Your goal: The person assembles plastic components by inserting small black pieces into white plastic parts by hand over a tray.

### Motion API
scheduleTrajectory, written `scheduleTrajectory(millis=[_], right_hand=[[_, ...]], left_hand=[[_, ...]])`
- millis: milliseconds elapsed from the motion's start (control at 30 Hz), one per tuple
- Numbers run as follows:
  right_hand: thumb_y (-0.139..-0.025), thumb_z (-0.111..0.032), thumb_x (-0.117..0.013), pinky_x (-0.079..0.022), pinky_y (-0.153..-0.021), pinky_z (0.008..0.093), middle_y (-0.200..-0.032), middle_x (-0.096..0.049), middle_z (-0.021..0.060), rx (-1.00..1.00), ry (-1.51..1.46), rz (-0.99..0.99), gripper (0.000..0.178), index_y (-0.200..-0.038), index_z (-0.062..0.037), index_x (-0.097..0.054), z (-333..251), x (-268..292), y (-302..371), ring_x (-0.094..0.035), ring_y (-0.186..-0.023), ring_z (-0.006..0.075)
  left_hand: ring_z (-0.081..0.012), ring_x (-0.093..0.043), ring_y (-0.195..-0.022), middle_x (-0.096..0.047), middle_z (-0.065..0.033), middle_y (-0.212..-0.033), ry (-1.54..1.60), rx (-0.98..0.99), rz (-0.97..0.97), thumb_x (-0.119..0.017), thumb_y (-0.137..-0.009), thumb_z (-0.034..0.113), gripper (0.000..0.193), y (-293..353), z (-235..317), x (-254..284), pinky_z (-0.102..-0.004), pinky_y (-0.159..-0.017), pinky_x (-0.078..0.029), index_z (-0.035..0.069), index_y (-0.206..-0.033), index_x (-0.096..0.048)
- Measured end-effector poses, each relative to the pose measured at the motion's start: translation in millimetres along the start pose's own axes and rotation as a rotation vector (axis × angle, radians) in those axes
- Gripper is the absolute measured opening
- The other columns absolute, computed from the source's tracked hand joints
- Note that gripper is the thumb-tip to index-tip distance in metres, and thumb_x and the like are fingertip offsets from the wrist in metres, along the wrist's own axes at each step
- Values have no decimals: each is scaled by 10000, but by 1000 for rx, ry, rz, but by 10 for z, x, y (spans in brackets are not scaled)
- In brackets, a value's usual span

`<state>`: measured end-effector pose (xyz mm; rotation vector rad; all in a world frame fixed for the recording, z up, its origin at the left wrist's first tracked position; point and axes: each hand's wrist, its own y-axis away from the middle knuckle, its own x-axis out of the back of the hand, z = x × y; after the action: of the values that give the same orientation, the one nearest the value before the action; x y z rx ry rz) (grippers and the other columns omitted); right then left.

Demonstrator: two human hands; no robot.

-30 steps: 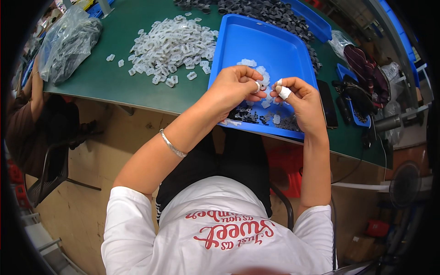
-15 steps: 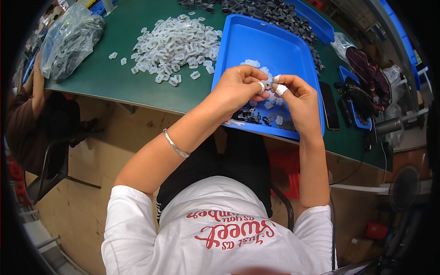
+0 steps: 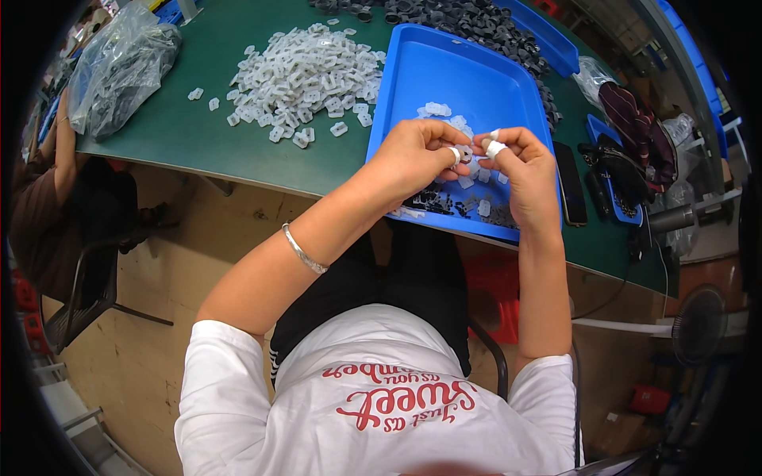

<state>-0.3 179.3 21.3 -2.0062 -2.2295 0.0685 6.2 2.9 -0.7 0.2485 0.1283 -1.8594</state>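
Over a blue tray [image 3: 468,63], my left hand [image 3: 417,157] pinches a small translucent white plastic part [image 3: 465,152] between thumb and fingers. My right hand [image 3: 525,170], with white tape round its thumb and a finger, is closed at the fingertips right beside that part. Whatever sits between the right fingertips is too small to make out. Beneath the hands, loose white plastic parts [image 3: 434,109] lie in the tray. Along its near side are small black pieces [image 3: 444,203], partly hidden by my left hand.
A big heap of white plastic parts [image 3: 309,75] covers the green table [image 3: 198,143] left of the tray. Dark ring-like parts [image 3: 468,20] are piled behind it. A phone [image 3: 570,184] and a black pouch [image 3: 623,170] lie right. A person [image 3: 48,174] sits far left by a plastic bag [image 3: 123,71].
My right hand has shifted slightly to the right and its fingers have bent in a little more. My left hand stays nearly in place, still pinching the white part.
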Motion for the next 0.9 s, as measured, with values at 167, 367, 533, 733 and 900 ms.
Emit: scheduleTrajectory(millis=[167,367,533,733,900], right_hand=[[-880,-40,-618,-496,-728,228,-910,-672,79,59,89,-75,160,-1022,30,-642,35,40,36,-621,-799,96],[-869,7,-590,-488,-741,220,-878,-646,47,77,244,-160,204,-1070,33,-612,54,20,43,-603,-815,80],[-850,13,-589,-482,-731,216,-866,-638,44,44,249,-185,225,-1074,37,-597,47,44,-5,-592,-797,79],[-856,-6,-599,-485,-712,214,-861,-641,58,-56,245,-261,233,-1081,50,-579,11,99,-70,-595,-778,86],[-864,-22,-624,-494,-688,218,-838,-648,49,-129,225,-321,233,-1085,43,-584,-52,107,-109,-601,-751,80]], left_hand=[[-166,-680,-867,-666,-138,-959,42,21,48,-550,-907,9,248,-28,-38,17,-245,-760,-559,-97,-1130,-581],[-162,-677,-869,-662,-142,-964,39,-2,42,-548,-904,-2,276,-18,-29,7,-244,-762,-559,-92,-1165,-556],[-152,-671,-876,-664,-133,-956,-23,-29,45,-551,-910,5,278,-34,-50,7,-251,-776,-550,-84,-1173,-556],[-149,-660,-892,-661,-127,-982,-67,-113,30,-533,-920,-3,244,-6,-58,-16,-258,-800,-542,-76,-1148,-581],[-151,-660,-897,-659,-130,-1005,-126,-167,16,-504,-913,-32,245,-15,-99,3,-264,-820,-541,-71,-1139,-593]])
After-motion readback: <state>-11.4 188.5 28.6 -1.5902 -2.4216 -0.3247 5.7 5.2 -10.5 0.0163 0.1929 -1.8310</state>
